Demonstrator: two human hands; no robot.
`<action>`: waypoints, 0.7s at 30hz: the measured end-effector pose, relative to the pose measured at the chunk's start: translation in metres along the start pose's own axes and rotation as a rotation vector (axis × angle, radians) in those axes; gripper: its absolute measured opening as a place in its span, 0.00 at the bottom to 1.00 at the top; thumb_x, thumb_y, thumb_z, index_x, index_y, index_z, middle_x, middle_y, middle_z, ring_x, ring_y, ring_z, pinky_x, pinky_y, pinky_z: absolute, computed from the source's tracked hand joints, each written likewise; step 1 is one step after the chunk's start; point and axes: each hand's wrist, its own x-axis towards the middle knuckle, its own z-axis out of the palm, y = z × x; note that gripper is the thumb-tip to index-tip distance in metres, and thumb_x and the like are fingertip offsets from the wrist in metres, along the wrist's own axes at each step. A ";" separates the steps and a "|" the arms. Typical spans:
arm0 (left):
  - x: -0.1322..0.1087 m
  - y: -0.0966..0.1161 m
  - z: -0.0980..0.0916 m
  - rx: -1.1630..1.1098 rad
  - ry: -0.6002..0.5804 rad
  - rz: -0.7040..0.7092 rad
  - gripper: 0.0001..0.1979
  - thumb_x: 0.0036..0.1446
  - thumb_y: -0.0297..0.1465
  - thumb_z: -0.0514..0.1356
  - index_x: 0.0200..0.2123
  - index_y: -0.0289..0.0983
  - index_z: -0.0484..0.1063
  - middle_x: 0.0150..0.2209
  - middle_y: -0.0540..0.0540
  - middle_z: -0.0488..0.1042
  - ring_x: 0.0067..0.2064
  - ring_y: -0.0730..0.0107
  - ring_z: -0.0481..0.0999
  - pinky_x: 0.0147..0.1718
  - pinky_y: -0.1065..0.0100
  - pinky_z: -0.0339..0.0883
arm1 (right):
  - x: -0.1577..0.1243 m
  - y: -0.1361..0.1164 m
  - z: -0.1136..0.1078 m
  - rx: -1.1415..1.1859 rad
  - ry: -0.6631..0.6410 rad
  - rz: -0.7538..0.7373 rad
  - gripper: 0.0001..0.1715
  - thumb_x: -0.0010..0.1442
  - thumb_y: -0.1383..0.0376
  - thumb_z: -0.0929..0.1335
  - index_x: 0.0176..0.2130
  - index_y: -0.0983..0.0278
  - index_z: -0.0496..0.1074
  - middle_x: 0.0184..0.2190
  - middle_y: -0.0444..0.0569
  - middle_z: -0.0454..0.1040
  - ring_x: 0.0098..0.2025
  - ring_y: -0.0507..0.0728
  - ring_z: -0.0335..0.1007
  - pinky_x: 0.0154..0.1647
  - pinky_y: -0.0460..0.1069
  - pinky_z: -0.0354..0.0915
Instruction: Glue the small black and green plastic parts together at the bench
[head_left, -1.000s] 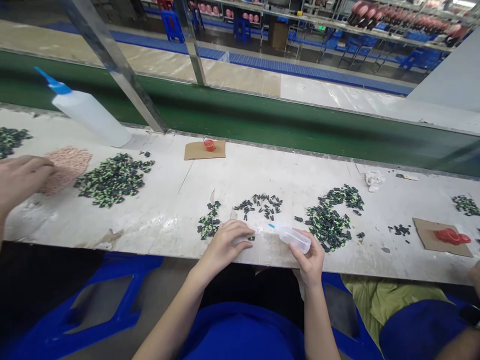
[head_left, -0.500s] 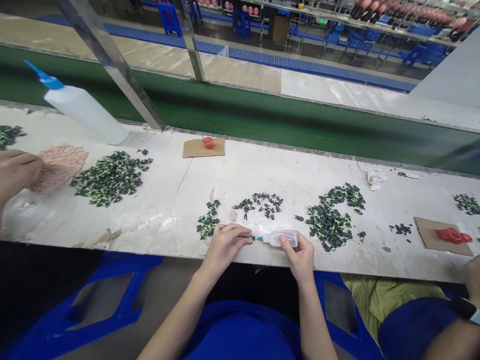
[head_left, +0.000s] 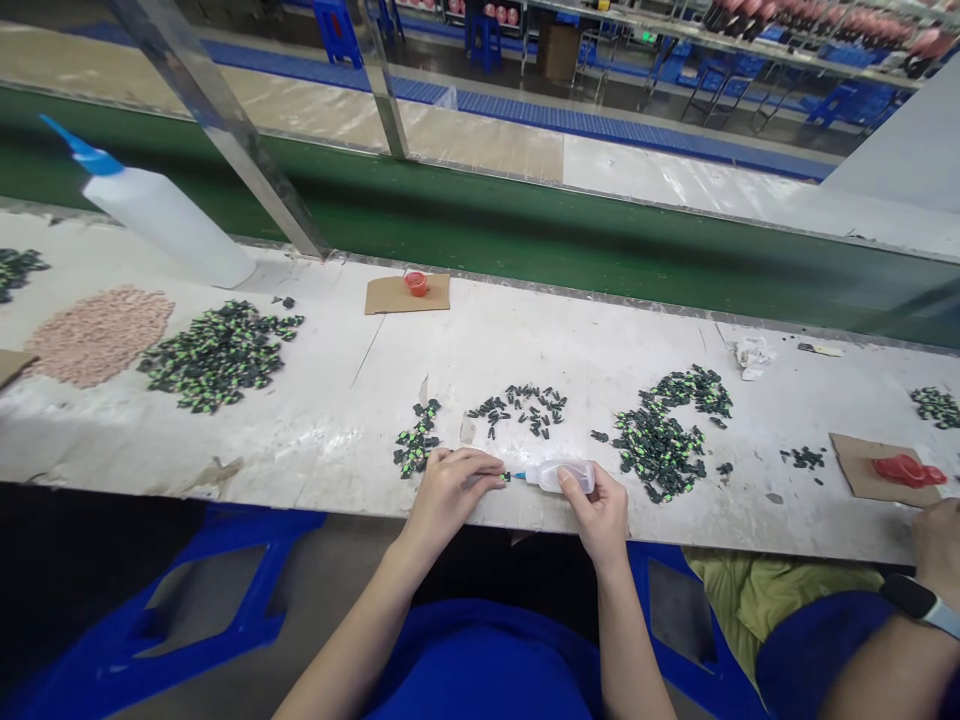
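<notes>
Between the fingertips of my left hand (head_left: 454, 492) is a small black and green part (head_left: 506, 477). My right hand (head_left: 602, 510) grips a clear squeeze bottle (head_left: 559, 476) lying sideways, its blue nozzle tip (head_left: 520, 476) pointing left at the part. Tip and part are very close; I cannot tell whether they touch. Just beyond my left hand is a small pile of black and green parts (head_left: 416, 440). Loose small black pieces (head_left: 529, 405) are scattered behind the bottle, and a bigger pile of black and green parts (head_left: 660, 450) lies to the right.
At the left stand a large white bottle (head_left: 176, 225) with a blue nozzle, a pink pile (head_left: 101, 335) and another black-green pile (head_left: 221, 355). A red cup (head_left: 416, 284) sits on cardboard at the back. A co-worker's hand (head_left: 939, 550) is at the right, beside red material (head_left: 904, 469) on cardboard.
The co-worker's hand over the pink pile at the left has gone out of view. At the right, the other co-worker's hand has moved inward. My own hands have barely moved.
</notes>
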 end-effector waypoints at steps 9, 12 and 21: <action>0.000 0.001 0.000 0.007 -0.011 -0.035 0.02 0.53 0.33 0.66 0.31 0.43 0.78 0.33 0.52 0.82 0.38 0.63 0.80 0.42 0.60 0.60 | 0.000 0.003 -0.001 0.015 0.010 -0.019 0.16 0.51 0.55 0.69 0.24 0.65 0.71 0.19 0.44 0.70 0.23 0.52 0.63 0.24 0.46 0.62; 0.000 0.001 0.000 0.005 -0.012 -0.032 0.03 0.54 0.35 0.65 0.32 0.43 0.78 0.33 0.51 0.82 0.37 0.63 0.80 0.42 0.60 0.60 | 0.000 0.002 -0.001 0.007 -0.002 -0.025 0.16 0.52 0.55 0.69 0.24 0.65 0.72 0.19 0.44 0.70 0.23 0.52 0.63 0.25 0.46 0.62; 0.000 0.001 -0.001 0.003 -0.018 -0.023 0.03 0.54 0.34 0.66 0.32 0.43 0.78 0.33 0.51 0.82 0.38 0.62 0.80 0.41 0.60 0.60 | 0.000 0.001 -0.001 0.007 -0.020 -0.007 0.16 0.51 0.55 0.69 0.24 0.65 0.72 0.19 0.44 0.70 0.23 0.52 0.63 0.25 0.46 0.61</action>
